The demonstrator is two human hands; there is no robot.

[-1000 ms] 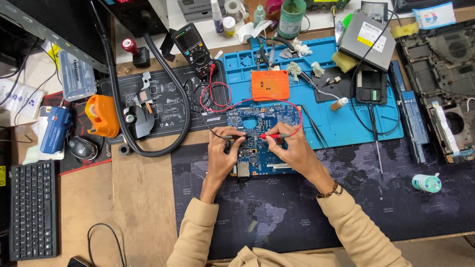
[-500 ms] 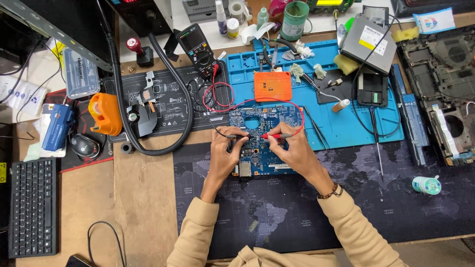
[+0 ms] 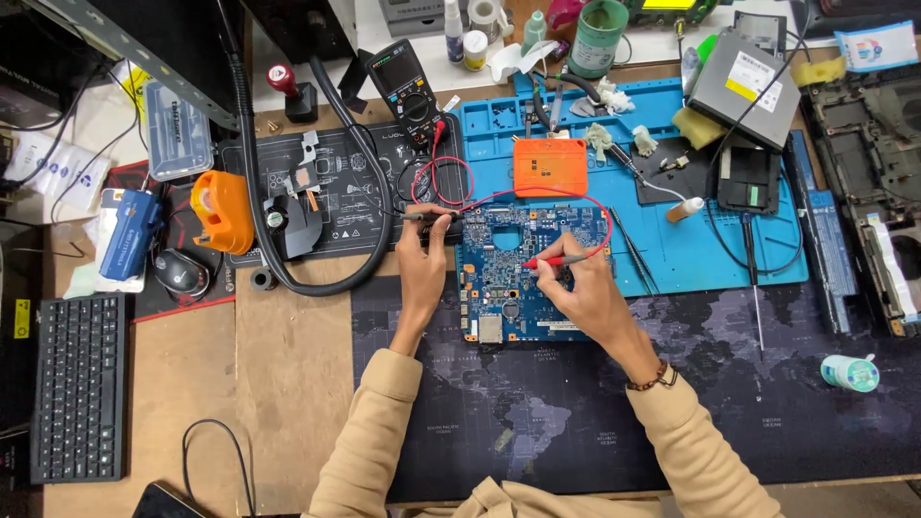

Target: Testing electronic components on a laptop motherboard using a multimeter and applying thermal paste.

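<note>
Left hand (image 3: 423, 257) now leftward, off board (image 3: 533, 272)

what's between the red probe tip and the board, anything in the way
Nothing visible. The right hand holds the red probe with its tip down on the bare blue board; the red lead arcs clear above it. The left hand keeps the black probe at the board's left edge.

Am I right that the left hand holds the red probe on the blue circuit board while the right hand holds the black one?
Not quite: the colours are swapped. The head view shows the left hand with the black probe and the right hand with the red probe, both at the blue circuit board.
</note>
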